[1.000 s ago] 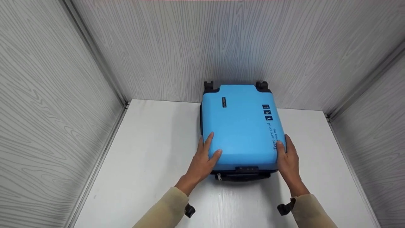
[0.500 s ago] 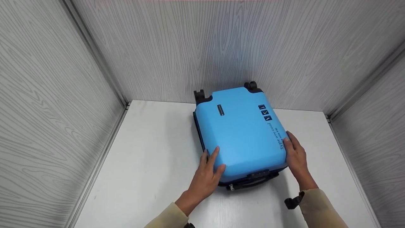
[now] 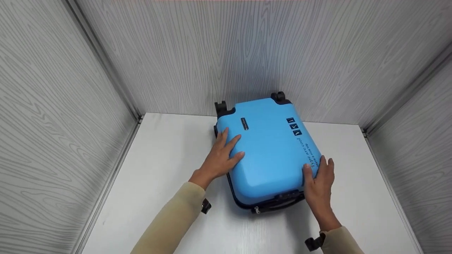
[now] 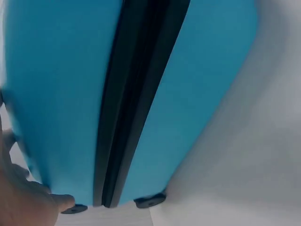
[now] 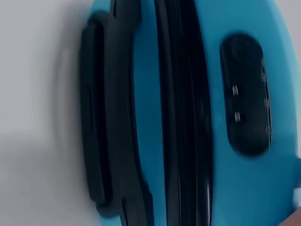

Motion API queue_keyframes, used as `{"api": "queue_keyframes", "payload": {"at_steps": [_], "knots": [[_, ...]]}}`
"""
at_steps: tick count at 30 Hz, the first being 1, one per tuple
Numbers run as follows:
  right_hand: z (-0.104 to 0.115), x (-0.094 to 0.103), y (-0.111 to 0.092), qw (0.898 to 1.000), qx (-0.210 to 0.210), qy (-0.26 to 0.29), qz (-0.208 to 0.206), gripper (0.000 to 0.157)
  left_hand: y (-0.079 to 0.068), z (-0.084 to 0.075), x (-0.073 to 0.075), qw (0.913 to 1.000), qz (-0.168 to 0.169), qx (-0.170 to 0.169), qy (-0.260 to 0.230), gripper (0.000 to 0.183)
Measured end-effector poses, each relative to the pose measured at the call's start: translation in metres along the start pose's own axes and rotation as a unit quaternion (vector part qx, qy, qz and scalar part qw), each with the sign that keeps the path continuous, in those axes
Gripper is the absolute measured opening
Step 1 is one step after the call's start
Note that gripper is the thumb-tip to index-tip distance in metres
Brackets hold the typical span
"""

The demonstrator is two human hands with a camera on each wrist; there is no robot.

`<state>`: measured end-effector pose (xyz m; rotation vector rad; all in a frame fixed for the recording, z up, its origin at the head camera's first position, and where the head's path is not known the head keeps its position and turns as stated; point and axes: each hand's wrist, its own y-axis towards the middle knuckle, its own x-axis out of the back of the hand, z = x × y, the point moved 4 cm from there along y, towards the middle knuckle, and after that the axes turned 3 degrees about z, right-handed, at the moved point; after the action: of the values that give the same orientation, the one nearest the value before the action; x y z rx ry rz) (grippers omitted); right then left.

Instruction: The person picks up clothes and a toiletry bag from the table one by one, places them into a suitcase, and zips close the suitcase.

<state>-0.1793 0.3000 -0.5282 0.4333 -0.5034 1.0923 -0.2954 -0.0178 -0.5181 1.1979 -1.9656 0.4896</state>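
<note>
A light blue hard-shell suitcase (image 3: 268,144) lies flat and turned at an angle on the white surface, its black wheels (image 3: 279,97) toward the back wall. My left hand (image 3: 219,157) rests with spread, straight fingers on its left edge; the left wrist view shows that side with a black zip band (image 4: 131,103). At the lower right corner my right hand (image 3: 319,183) lies against the case, thumb on top and fingers along the side. The right wrist view shows a black carry handle (image 5: 94,113) and a combination lock (image 5: 245,94) on the near end.
A grey wood-grain wall (image 3: 176,53) stands behind the suitcase, close to its wheels. Side walls (image 3: 46,134) rise at left and right. The white surface (image 3: 159,158) extends around the case.
The suitcase has turned, its wheel end swinging left and its handle end right. My left hand has slid up along the left edge; my right hand went right, then back left to the corner.
</note>
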Motion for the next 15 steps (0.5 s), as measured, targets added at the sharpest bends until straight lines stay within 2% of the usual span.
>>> {"api": "queue_keyframes", "payload": {"at_steps": [4,9,15], "knots": [[-0.001,-0.009,-0.001,1.0,0.014,0.002,-0.016,0.081,0.005,0.005,0.0,0.9978,-0.006,-0.024,0.061,0.074],[-0.004,-0.011,0.005,1.0,0.019,0.003,-0.02,0.079,-0.002,0.002,-0.004,0.9928,-0.022,-0.036,0.113,0.074],[-0.009,-0.011,0.019,0.999,0.035,0.008,-0.012,0.074,-0.017,-0.003,-0.008,0.9882,-0.054,-0.033,0.14,0.076]]}}
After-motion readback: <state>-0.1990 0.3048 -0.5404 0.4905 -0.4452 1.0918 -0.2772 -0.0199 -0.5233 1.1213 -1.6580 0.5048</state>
